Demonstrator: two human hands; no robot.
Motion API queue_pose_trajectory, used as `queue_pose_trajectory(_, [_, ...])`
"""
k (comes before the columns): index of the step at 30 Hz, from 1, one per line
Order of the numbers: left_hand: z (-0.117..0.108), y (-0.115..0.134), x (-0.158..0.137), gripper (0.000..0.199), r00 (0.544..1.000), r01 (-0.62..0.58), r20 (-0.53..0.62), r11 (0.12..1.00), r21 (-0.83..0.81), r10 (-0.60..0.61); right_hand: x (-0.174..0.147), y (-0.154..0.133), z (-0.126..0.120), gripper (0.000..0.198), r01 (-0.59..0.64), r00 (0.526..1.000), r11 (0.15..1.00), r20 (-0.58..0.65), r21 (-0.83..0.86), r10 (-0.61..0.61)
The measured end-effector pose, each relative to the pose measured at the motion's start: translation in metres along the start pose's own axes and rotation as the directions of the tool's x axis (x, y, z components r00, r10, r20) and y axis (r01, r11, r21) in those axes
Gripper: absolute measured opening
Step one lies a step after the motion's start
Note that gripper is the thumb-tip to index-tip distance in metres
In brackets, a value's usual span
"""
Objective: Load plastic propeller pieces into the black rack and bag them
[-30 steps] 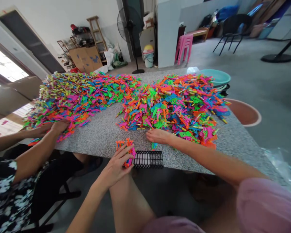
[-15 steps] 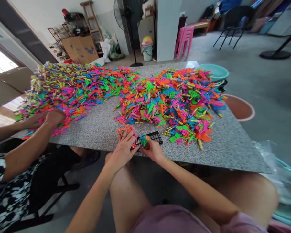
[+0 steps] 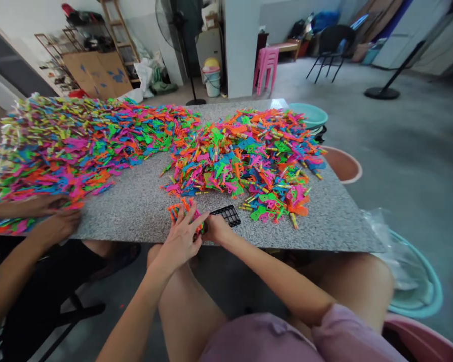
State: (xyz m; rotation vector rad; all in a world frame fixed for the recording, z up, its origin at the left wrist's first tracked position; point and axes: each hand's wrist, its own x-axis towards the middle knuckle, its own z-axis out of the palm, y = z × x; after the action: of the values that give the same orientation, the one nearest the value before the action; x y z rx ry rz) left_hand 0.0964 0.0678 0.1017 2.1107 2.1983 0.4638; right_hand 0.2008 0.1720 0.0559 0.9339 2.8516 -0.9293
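My left hand (image 3: 183, 235) rests with fingers spread over a row of upright orange, pink and green plastic toy guns (image 3: 174, 210). These stand packed in the left part of a black gridded tray (image 3: 232, 216), at the table's near edge. Against the left thumb and fingertips, my right hand (image 3: 216, 230) is closed in a pinch. A bit of a green toy gun (image 3: 201, 227) shows between the hands; the rest is hidden by the fingers. The tray's right-hand cells show bare black grid.
A large heap of mixed toy guns (image 3: 230, 156) lies just beyond the tray, joining a longer pile (image 3: 79, 141) leftward. At the left, a co-worker's hands (image 3: 56, 218) work at that pile. Basins (image 3: 342, 163) stand off the speckled table's (image 3: 136, 206) right side.
My right hand has moved left with the toy gun, from over the grid's middle to the packed row by my left hand. The view has turned right; the co-worker's hands have drawn nearer the table edge.
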Motion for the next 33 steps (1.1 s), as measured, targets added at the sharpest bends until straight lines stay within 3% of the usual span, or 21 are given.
queue_pose_trajectory(2, [0.001, -0.001, 0.003, 0.055, 1.0, 0.0, -0.004, 1.0, 0.0, 0.0, 0.002, -0.001, 0.001, 0.019, -0.004, 1.0, 1.0, 0.015, 0.02, 0.004])
queue_pose_trajectory(6, [0.002, -0.007, 0.006, 0.043, 0.999, 0.02, -0.032, 1.0, 0.002, -0.02, -0.004, -0.001, 0.005, 0.022, 0.006, 0.997, 1.0, -0.071, 0.02, -0.005])
queue_pose_trajectory(10, [-0.002, -0.018, -0.002, 0.04, 1.0, 0.001, -0.029, 1.0, 0.0, -0.001, -0.024, 0.028, -0.013, 0.018, 0.047, 0.989, 0.997, -0.141, -0.057, -0.055])
queue_pose_trajectory(11, [-0.004, -0.021, -0.004, 0.04, 1.0, -0.013, -0.023, 1.0, -0.004, 0.013, -0.029, 0.041, -0.022, 0.019, 0.005, 0.979, 0.995, -0.2, -0.101, -0.025])
queue_pose_trajectory(13, [-0.007, -0.024, -0.007, 0.041, 0.999, -0.036, -0.016, 0.999, -0.006, 0.036, -0.034, 0.066, -0.042, 0.026, -0.19, 0.934, 0.959, -0.341, -0.212, 0.109])
queue_pose_trajectory(14, [-0.008, -0.024, -0.007, 0.042, 0.999, -0.042, -0.012, 0.999, -0.002, 0.042, -0.035, 0.077, -0.052, 0.028, -0.249, 0.925, 0.929, -0.353, -0.274, 0.144])
queue_pose_trajectory(16, [-0.01, -0.024, -0.006, 0.042, 0.999, -0.046, 0.002, 0.999, 0.001, 0.046, -0.032, 0.09, -0.066, 0.031, -0.249, 0.948, 0.886, -0.286, -0.392, 0.14])
queue_pose_trajectory(19, [-0.01, -0.022, -0.004, 0.042, 0.999, -0.036, 0.028, 0.999, -0.009, 0.036, -0.03, 0.095, -0.082, 0.031, -0.086, 0.98, 0.892, -0.2, -0.443, -0.005])
queue_pose_trajectory(21, [-0.009, -0.021, -0.003, 0.041, 0.999, -0.021, 0.027, 1.0, -0.011, 0.022, -0.038, 0.1, -0.093, 0.02, -0.038, 0.955, 0.941, -0.29, -0.337, -0.065])
queue_pose_trajectory(23, [-0.008, -0.02, -0.004, 0.041, 1.0, -0.018, 0.022, 1.0, -0.004, 0.018, -0.053, 0.115, -0.102, 0.006, -0.029, 0.924, 0.994, -0.383, -0.106, -0.013])
queue_pose_trajectory(25, [-0.008, -0.02, -0.005, 0.041, 0.999, -0.028, 0.021, 1.0, -0.005, 0.028, -0.074, 0.137, -0.105, 0.01, -0.061, 0.928, 0.987, -0.355, 0.152, 0.112])
queue_pose_trajectory(27, [-0.007, -0.022, -0.006, 0.041, 0.999, -0.037, 0.022, 0.999, -0.016, 0.037, -0.096, 0.159, -0.103, 0.016, -0.122, 0.947, 0.96, -0.258, 0.253, 0.189])
queue_pose_trajectory(30, [-0.009, -0.025, -0.008, 0.041, 0.998, -0.056, 0.022, 0.998, -0.031, 0.056, -0.127, 0.18, -0.093, 0.02, -0.159, 0.968, 0.986, -0.188, 0.039, 0.164])
queue_pose_trajectory(33, [-0.012, -0.027, -0.011, 0.04, 0.997, -0.074, 0.023, 0.997, -0.021, 0.075, -0.143, 0.178, -0.085, 0.02, -0.101, 0.981, 0.973, -0.185, -0.206, 0.062])
